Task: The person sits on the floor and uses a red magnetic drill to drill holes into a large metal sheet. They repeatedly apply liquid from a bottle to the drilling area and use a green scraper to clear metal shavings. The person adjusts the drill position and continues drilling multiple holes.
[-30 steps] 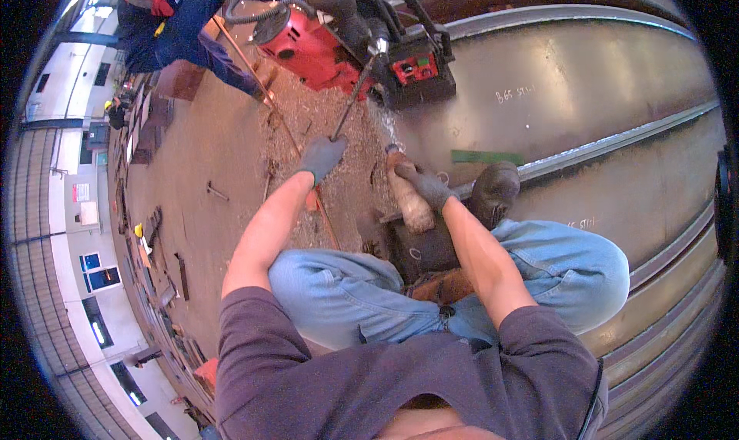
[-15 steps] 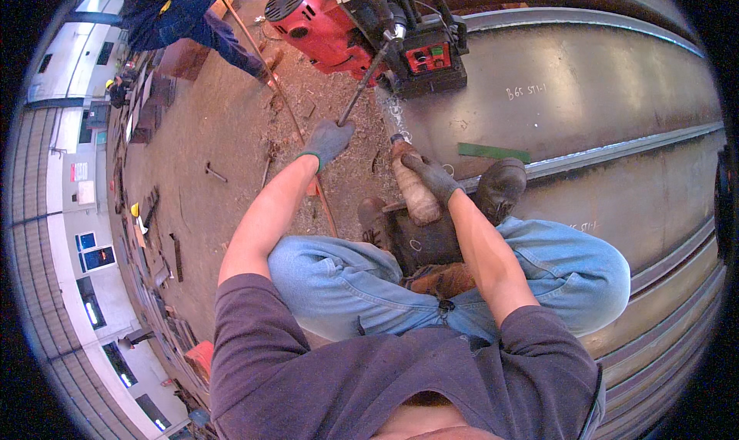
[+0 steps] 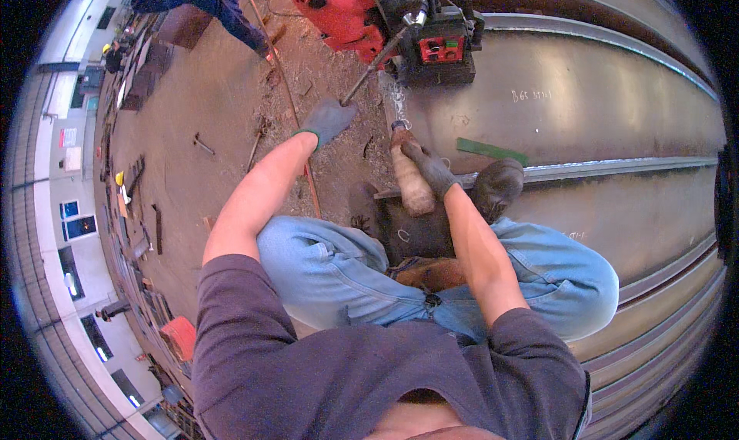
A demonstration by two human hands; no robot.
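Left hand point(image 3: 327, 121) advanced onto drill lever point(image 3: 371, 66); right hand point(image 3: 431, 167) grips bottle point(image 3: 408, 180).

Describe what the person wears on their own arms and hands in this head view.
Both hands wear snug grey fabric work gloves: the left hand glove shows a thin green edge at the wrist, and the right hand glove looks darker and more soiled. The forearms are bare. Dark purplish-grey sleeves end just above the elbows. No watch or wristband shows.
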